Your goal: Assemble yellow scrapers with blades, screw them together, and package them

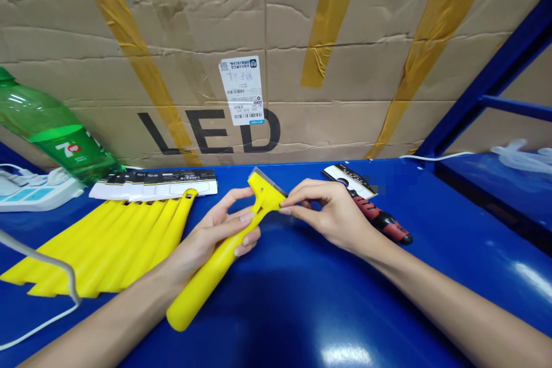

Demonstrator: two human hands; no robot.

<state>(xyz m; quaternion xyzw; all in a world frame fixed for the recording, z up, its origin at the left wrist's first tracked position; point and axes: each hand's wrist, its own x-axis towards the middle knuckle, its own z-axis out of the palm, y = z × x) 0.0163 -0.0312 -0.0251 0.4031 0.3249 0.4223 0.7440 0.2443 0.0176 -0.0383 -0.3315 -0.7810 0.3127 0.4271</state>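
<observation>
A yellow scraper with a thin metal blade along its head slants across the middle of the head view, head end up. My left hand is closed around its handle just below the head. The thumb and fingertips of my right hand pinch the right corner of the scraper head. Behind my right hand lie a black-and-white card and a red-and-black screwdriver handle. To the left, several yellow scraper handles lie side by side, with printed cards at their upper ends.
A large cardboard box stands behind the blue table. At the left are a green bottle, a white power strip and a pale cable. A blue metal frame rises at the right.
</observation>
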